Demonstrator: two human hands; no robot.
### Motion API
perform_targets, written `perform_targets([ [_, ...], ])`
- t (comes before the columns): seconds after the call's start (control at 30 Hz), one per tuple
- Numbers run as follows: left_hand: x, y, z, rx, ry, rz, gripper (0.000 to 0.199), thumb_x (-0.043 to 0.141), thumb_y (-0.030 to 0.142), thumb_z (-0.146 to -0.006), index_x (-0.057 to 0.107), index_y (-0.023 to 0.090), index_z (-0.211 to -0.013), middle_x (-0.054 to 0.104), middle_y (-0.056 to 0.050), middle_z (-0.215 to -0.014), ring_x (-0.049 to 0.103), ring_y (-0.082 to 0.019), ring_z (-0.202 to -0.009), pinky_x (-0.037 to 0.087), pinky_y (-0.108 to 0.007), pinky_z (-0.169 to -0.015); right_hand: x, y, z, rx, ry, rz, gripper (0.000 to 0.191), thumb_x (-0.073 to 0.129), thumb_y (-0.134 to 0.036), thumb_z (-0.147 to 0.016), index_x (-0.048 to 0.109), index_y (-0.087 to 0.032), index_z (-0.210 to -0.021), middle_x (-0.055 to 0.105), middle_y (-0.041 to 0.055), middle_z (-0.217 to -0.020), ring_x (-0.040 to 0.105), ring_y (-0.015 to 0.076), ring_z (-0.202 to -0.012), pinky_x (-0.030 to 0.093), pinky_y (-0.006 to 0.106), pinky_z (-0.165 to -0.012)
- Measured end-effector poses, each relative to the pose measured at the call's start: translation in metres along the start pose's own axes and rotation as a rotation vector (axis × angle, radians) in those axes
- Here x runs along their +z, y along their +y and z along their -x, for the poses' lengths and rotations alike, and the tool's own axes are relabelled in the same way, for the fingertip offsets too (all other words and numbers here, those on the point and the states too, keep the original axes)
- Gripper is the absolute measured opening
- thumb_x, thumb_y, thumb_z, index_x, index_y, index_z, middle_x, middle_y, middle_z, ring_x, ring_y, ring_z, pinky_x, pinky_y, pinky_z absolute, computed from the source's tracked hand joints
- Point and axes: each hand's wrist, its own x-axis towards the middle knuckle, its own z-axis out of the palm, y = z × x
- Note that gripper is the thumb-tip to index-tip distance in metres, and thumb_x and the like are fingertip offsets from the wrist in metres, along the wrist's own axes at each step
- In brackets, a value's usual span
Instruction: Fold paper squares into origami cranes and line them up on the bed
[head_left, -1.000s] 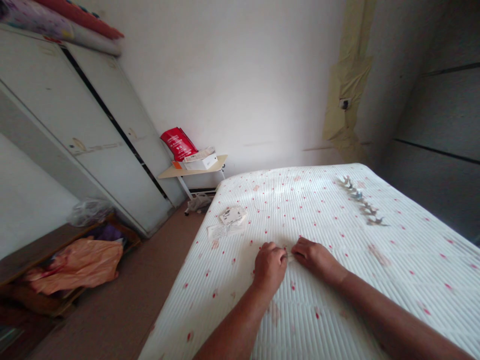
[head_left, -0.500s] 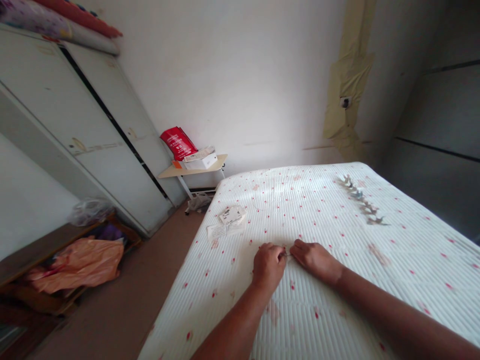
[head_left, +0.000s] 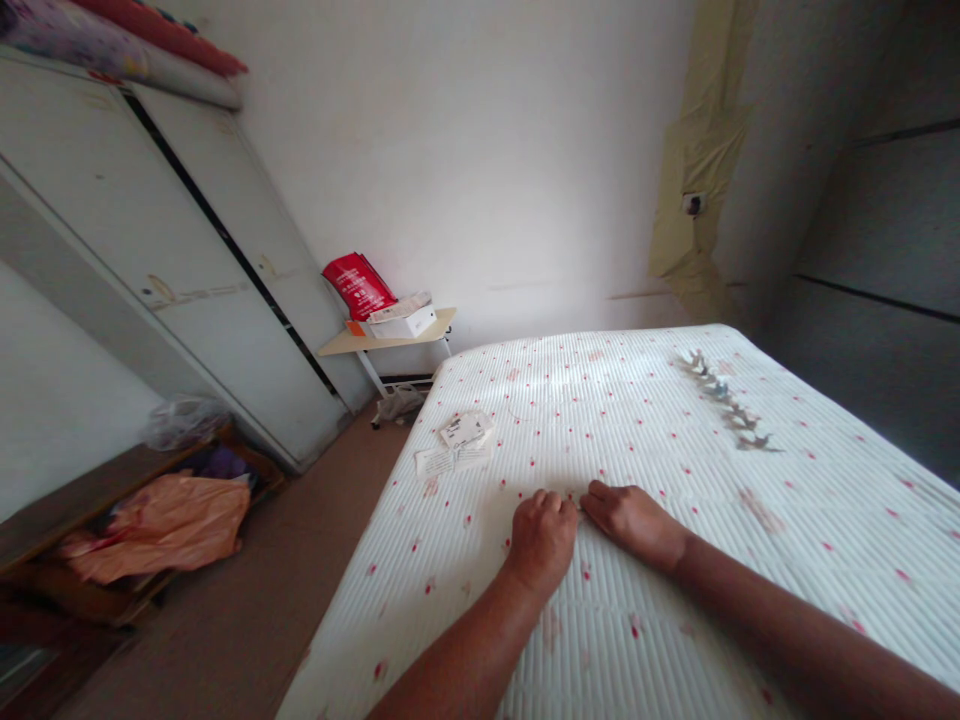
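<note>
Wardrobe (head_left: 217, 270): we see it at the left, with rolled fabrics (head_left: 150, 58) on top.
Table (head_left: 337, 347): stands near the wall, bearing a red bag (head_left: 358, 287) and a white box (head_left: 409, 323).
Paper pieces (head_left: 465, 430): lie on the bed cover (head_left: 600, 660), beyond the left hand.
Left hand (head_left: 543, 538): fingers curled downward, fingertips hidden; we cannot tell what it grips.
Small pale piece (head_left: 578, 506): between the hands, nearly covered; we cannot identify it.
Right hand (head_left: 630, 520): fingers bunched; we cannot confirm a hold.
Folded figures (head_left: 727, 405): in a row on the bed cover, well apart from both hands.
</note>
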Motion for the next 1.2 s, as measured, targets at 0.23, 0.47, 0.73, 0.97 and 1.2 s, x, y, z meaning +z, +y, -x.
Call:
perform_targets([
  [0.23, 0.003, -0.001, -0.002, 0.011, 0.025, 0.02, 0.016, 0.048, 0.015, -0.084, 0.059, 0.018, -0.073, 0.059, -0.004, -0.069, 0.055, -0.018, -0.073, 0.039, -0.029, -0.061, 0.006, -0.001, 0.001, -0.001, 0.027, 0.031, 0.03, 0.029, -0.014, -0.092, 0.055, -0.014, -0.076, 0.057, 0.0039, -0.073, 0.041, 0.0084, -0.044, 0.021, 0.025, -0.042],
  [0.47, 0.003, -0.003, -0.003, -0.015, -0.008, 0.075, 0.016, 0.049, 0.014, -0.082, 0.06, 0.018, -0.071, 0.06, -0.004, -0.07, 0.056, -0.017, -0.073, 0.039, -0.027, -0.063, 0.001, -0.001, 0.0, -0.066, 0.045, -0.061, 0.034, 0.028, -0.019, -0.094, 0.054, -0.014, -0.073, 0.054, 0.0013, -0.07, 0.041, 0.0071, -0.047, 0.024, 0.024, -0.045],
  [0.73, 0.002, -0.01, -0.003, 0.017, -0.034, 0.138, 0.015, 0.053, 0.015, -0.079, 0.06, 0.018, -0.066, 0.058, -0.003, -0.069, 0.053, -0.015, -0.072, 0.039, -0.027, -0.064, -0.005, 0.006, 0.003, -0.124, -0.008, -0.173, 0.036, 0.03, -0.022, -0.095, 0.055, -0.014, -0.07, 0.053, 0.0015, -0.071, 0.043, 0.0084, -0.055, 0.028, 0.023, -0.05],
  [0.97, -0.002, -0.017, 0.002, 0.121, -0.063, 0.11, 0.014, 0.051, 0.013, -0.079, 0.057, 0.018, -0.068, 0.054, -0.003, -0.072, 0.05, -0.016, -0.074, 0.039, -0.028, -0.066, -0.009, 0.007, 0.01, -0.117, -0.024, -0.216, 0.036, 0.03, -0.024, -0.095, 0.057, -0.015, -0.072, 0.053, 0.0021, -0.075, 0.046, 0.0099, -0.06, 0.032, 0.023, -0.053],
  [1.2, -0.01, -0.018, 0.006, 0.157, -0.092, 0.133, 0.016, 0.046, 0.016, -0.083, 0.06, 0.018, -0.076, 0.053, -0.003, -0.075, 0.048, -0.016, -0.077, 0.038, -0.029, -0.068, -0.01, 0.007, 0.01, -0.059, -0.014, -0.257, 0.035, 0.03, -0.026, -0.095, 0.06, -0.015, -0.079, 0.055, 0.0027, -0.076, 0.05, 0.0106, -0.063, 0.035, 0.022, -0.055],
])
